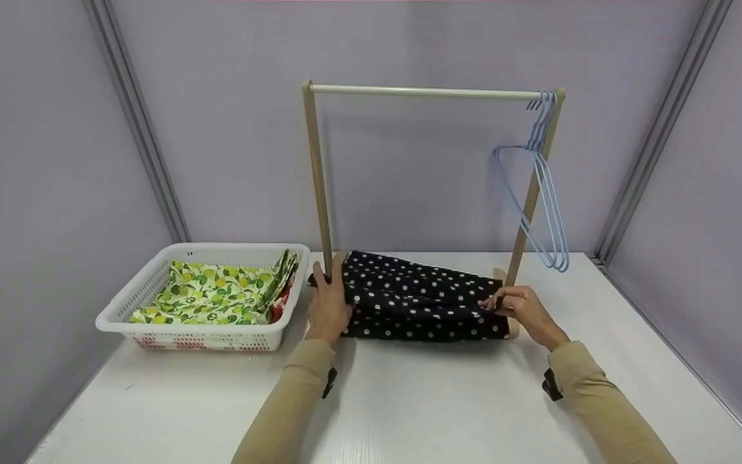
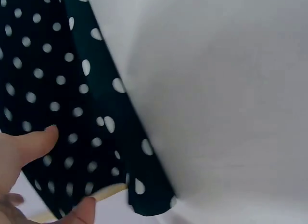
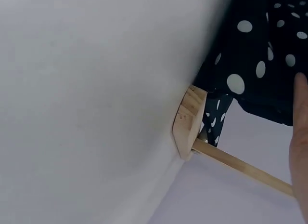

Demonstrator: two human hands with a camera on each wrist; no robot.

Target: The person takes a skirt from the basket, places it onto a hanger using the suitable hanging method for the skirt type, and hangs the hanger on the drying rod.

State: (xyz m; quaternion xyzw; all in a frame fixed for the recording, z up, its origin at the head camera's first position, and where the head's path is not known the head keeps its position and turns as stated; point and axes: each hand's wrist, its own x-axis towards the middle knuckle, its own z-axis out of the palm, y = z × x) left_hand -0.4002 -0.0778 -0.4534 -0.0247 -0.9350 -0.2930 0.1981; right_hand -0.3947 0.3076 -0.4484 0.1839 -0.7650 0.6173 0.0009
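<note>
Pale lilac panels (image 1: 409,38) behind and at both sides. White table (image 1: 422,399) below me. On it, a wooden clothes rack (image 1: 317,174): two slanting posts, one pale top bar.

White plastic basket (image 1: 197,328) left of the rack, just beside it, perforated walls. Black polka-dot cloth (image 1: 422,290) spread low at the rack's base, between the posts, white dots, creased across the middle. Whether it rests on rack parts underneath, I cannot tell. In the basket: lemon-print cloth (image 1: 210,293), green and yellow on white, with red-patterned fabric (image 1: 279,305) at the right end.

Light-blue hangers (image 1: 534,149) bunched at the right end of the bar. Tan sleeves (image 1: 287,412) on both my arms.

My left hand (image 1: 328,306) is at the polka-dot cloth's left end, thumb and fingers spread apart. My right hand (image 1: 525,310) pinches that cloth near its right end, fingers curled. A wooden foot (image 3: 187,120) of the rack sticks out beside the cloth's near right corner.
</note>
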